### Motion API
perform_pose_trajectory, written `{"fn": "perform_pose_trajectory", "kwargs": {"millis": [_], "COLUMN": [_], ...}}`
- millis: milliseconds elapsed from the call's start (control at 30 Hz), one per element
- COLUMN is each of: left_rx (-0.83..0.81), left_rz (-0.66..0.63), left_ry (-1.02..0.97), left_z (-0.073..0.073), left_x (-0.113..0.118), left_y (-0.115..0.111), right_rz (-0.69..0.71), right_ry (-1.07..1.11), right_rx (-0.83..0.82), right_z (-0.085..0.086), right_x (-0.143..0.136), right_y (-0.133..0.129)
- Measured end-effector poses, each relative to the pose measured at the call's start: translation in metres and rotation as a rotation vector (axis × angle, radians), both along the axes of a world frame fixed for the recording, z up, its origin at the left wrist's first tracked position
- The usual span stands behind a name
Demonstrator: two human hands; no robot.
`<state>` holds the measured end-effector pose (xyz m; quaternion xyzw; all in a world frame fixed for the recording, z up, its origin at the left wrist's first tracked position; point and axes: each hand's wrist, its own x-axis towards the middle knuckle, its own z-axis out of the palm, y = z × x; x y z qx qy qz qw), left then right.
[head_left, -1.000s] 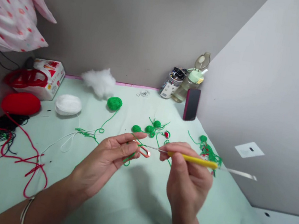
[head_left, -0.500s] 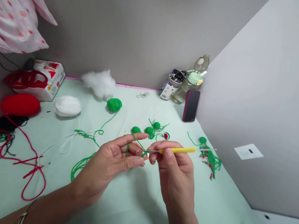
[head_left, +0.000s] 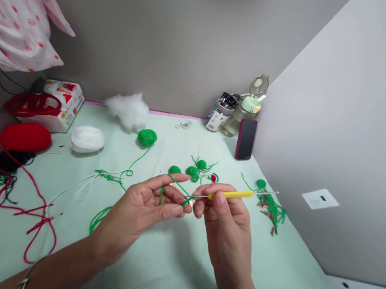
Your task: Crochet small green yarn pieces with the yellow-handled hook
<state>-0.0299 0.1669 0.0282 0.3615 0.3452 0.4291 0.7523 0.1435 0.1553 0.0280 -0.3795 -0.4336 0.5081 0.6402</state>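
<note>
My left hand [head_left: 147, 203] pinches green yarn [head_left: 161, 194] between thumb and fingers, with a strand running over the raised index finger. In my right hand [head_left: 227, 215] is a crochet hook with a yellow handle [head_left: 236, 194]; its metal tip meets the green yarn at my left fingertips. Behind the hands lie small green crocheted balls [head_left: 193, 171] and a small red, white and green piece [head_left: 214, 178]. A green yarn ball [head_left: 147, 138] sits further back, its strand trailing toward my left hand.
White stuffing [head_left: 129, 109], a white yarn ball [head_left: 87, 139], red yarn [head_left: 26, 136] and a tissue box [head_left: 68, 107] stand at the left. Further right are a pen holder [head_left: 219, 114], a bottle [head_left: 234, 121], a phone [head_left: 246, 140] and green yarn scraps [head_left: 273, 208].
Both hands stay almost in place, holding the yarn and hook. The hook's handle has shifted very slightly right, and the view has tilted a little.
</note>
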Motion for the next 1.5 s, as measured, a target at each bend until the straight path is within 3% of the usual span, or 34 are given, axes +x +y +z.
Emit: {"fn": "perform_pose_trajectory", "kwargs": {"millis": [433,933,1033,1167,1233,1300,1500], "left_rx": [0.002,0.041,0.071,0.049,-0.002,-0.053,-0.068], "left_rz": [-0.016,-0.010,0.010,0.027,0.001,-0.017,-0.013], "left_ry": [0.009,0.001,0.035,0.027,-0.020,-0.057,-0.080], "left_z": [0.001,-0.001,-0.002,-0.004,-0.005,-0.005,0.001], "left_x": [-0.003,-0.005,-0.003,0.001,0.002,0.003,0.000], "left_y": [-0.001,-0.002,-0.003,-0.006,-0.007,-0.008,-0.004], "right_rz": [0.004,-0.021,-0.118,-0.344,-0.395,-0.371,-0.070], "right_ry": [-0.049,-0.147,-0.323,-0.836,-0.979,-0.888,-0.213], "right_rx": [-0.024,0.115,0.227,0.584,0.674,0.634,0.262], "right_z": [0.001,-0.004,-0.007,-0.015,-0.017,-0.016,-0.009], "right_x": [0.002,0.002,0.001,-0.002,-0.004,-0.006,-0.004], "right_y": [0.000,-0.004,-0.007,-0.016,-0.017,-0.016,-0.006]}}
